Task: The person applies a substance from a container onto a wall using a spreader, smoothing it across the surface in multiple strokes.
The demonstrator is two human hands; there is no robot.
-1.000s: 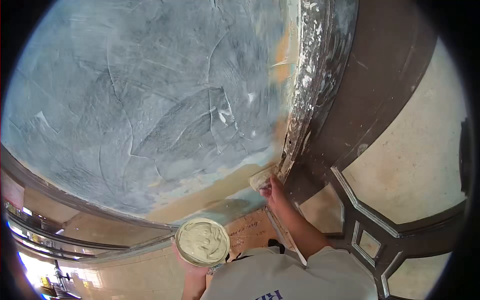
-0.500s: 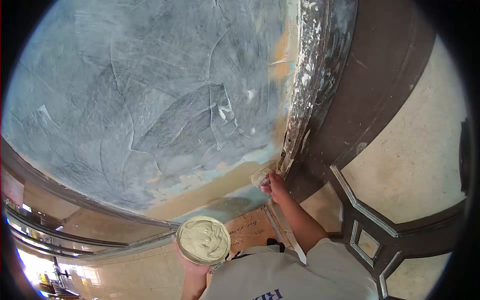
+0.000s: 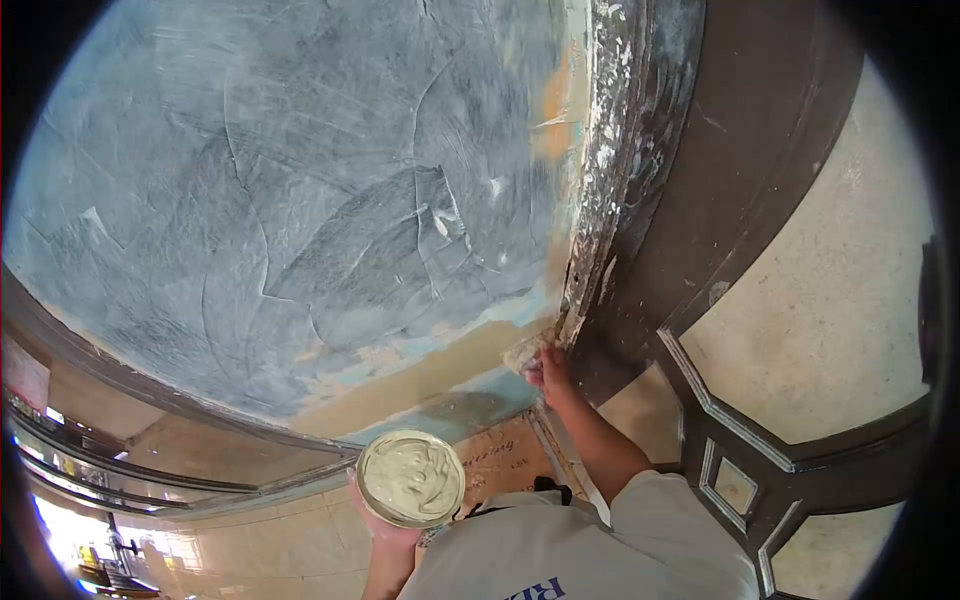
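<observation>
**Most of the wall skimmed, the bottom strip left bare**

We judge the plastering well advanced. The wall [image 3: 300,200] carries a broad grey-blue skim coat across nearly all of what we can see, with trowel arcs and ridges showing in it. What is left, as far as we can tell, is a tan band [image 3: 430,370] running along the lower edge of the coat, where bare older surface shows through, and a thin orange streak high up beside the door frame [image 3: 620,180]. The frame itself is spattered with white flecks.

Our right hand [image 3: 548,368] is closed around a putty knife [image 3: 525,351], whose loaded blade lies against the wall at the right end of the tan band, just beside the foot of the frame. Our left hand [image 3: 385,528] is clamped from beneath on a round tin of filler [image 3: 410,478], held level near our chest; the tin looks close to full, its pale paste swirled on top.

Counting what shows:
- one putty knife, in the right hand
- one tin of filler, in the left hand
- two hands, both ours; no one else's is in view
- one dark panelled door [image 3: 800,330] to the right of the frame, with pale inset panels
- one piece of brown cardboard [image 3: 495,455] on the floor below the wall, with faint writing we cannot read

Tiled floor [image 3: 290,550] spreads out below the tin, bright at the far left.
</observation>
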